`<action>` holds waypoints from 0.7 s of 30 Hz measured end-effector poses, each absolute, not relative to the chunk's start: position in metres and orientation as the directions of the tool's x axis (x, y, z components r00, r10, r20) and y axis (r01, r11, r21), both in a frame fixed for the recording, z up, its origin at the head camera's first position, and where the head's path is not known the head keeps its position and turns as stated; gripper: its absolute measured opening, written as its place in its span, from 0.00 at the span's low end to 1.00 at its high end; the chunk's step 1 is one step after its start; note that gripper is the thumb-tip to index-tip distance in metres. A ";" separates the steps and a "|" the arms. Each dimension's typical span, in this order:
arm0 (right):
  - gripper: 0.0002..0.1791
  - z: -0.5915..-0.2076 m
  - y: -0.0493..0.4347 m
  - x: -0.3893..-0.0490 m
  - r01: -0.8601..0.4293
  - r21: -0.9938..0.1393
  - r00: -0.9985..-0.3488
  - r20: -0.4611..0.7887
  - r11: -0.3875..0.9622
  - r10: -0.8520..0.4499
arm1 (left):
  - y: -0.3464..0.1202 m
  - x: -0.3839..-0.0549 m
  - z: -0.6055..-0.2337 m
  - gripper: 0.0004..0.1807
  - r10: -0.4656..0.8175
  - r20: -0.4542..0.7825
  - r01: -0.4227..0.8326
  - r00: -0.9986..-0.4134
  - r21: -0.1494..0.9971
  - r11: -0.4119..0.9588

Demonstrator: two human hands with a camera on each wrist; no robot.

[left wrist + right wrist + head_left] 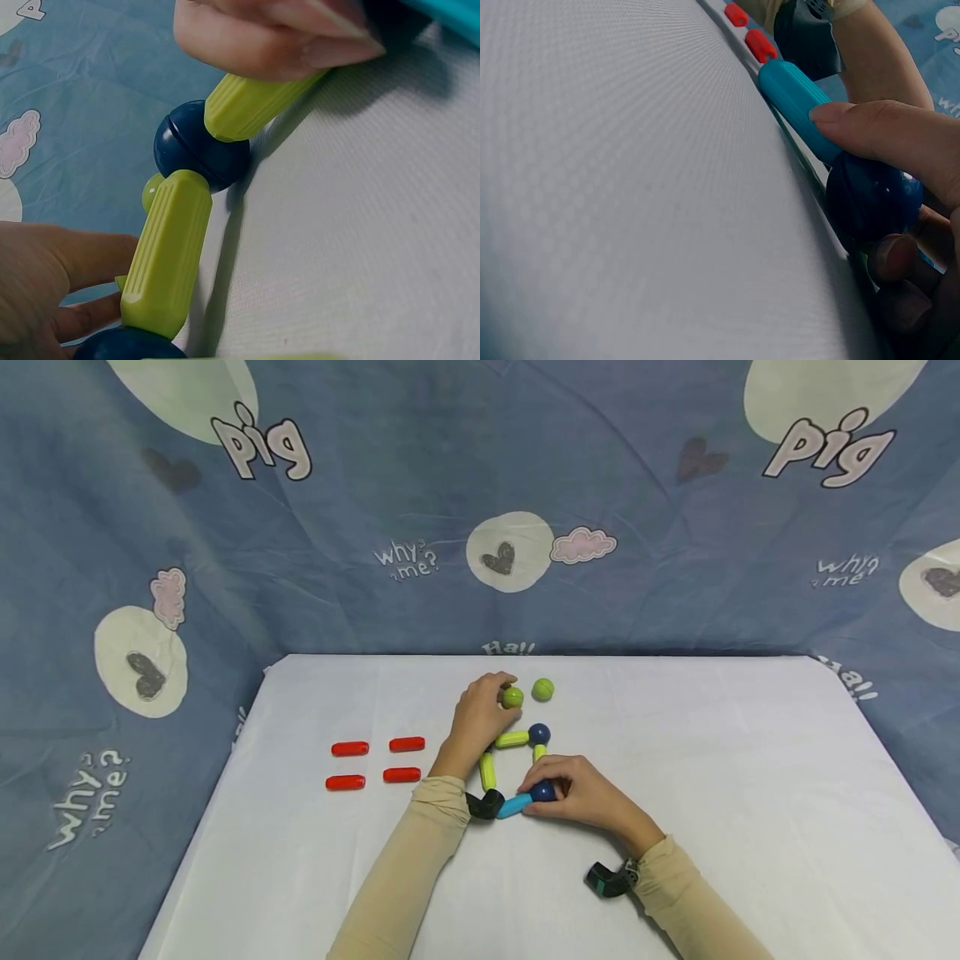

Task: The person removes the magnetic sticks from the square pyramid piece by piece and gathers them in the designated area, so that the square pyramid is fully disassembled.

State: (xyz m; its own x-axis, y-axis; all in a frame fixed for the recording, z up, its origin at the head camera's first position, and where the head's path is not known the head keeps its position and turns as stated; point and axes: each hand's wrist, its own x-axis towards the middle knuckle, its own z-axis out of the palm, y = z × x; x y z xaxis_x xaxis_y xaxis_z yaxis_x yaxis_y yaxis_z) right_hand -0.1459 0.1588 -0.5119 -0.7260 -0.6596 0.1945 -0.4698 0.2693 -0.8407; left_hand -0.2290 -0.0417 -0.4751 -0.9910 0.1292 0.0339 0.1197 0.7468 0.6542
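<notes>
My left hand reaches over the far left corner of a magnetic rod-and-ball frame, its thumb and fingers round a green ball. My right hand grips the frame's near right corner. Its fingers curl round a dark blue ball there, while the thumb lies on the light blue rod joined to it. Yellow-green rods make up the other sides, with another dark blue ball at the far right corner. The left wrist covers the near left corner in the head view.
Another green ball sits just right of the left hand. Several red rods lie in two rows on the white table to the left. A black wrist camera hangs below the right wrist. Printed blue cloth stands behind the table.
</notes>
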 end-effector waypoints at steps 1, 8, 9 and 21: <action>0.10 -0.512 0.159 -0.146 -0.470 -0.843 -0.725 0.198 0.263 -0.660 | -0.042 -0.229 -0.475 0.27 0.131 0.034 0.121 -0.991 0.654 0.747; 0.10 -0.511 0.157 -0.144 -0.464 -0.851 -0.729 0.207 0.248 -0.653 | -0.043 -0.226 -0.471 0.29 0.128 0.013 0.106 -0.992 0.640 0.761; 0.10 -0.511 0.157 -0.143 -0.463 -0.851 -0.729 0.208 0.246 -0.652 | -0.042 -0.225 -0.470 0.30 0.128 0.012 0.107 -0.992 0.638 0.763; 0.11 -0.512 0.157 -0.144 -0.470 -0.845 -0.724 0.204 0.256 -0.658 | -0.049 -0.220 -0.453 0.29 0.155 0.060 0.160 -0.986 0.605 0.780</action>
State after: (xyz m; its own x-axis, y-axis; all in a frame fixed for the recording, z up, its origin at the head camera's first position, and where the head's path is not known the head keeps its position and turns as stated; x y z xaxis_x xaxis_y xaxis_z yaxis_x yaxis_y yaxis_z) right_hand -0.1445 0.1570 -0.5116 -0.7245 -0.6584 0.2042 -0.4704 0.2557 -0.8446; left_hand -0.2202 -0.0490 -0.4530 -0.9861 0.1548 0.0604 0.1595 0.7800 0.6050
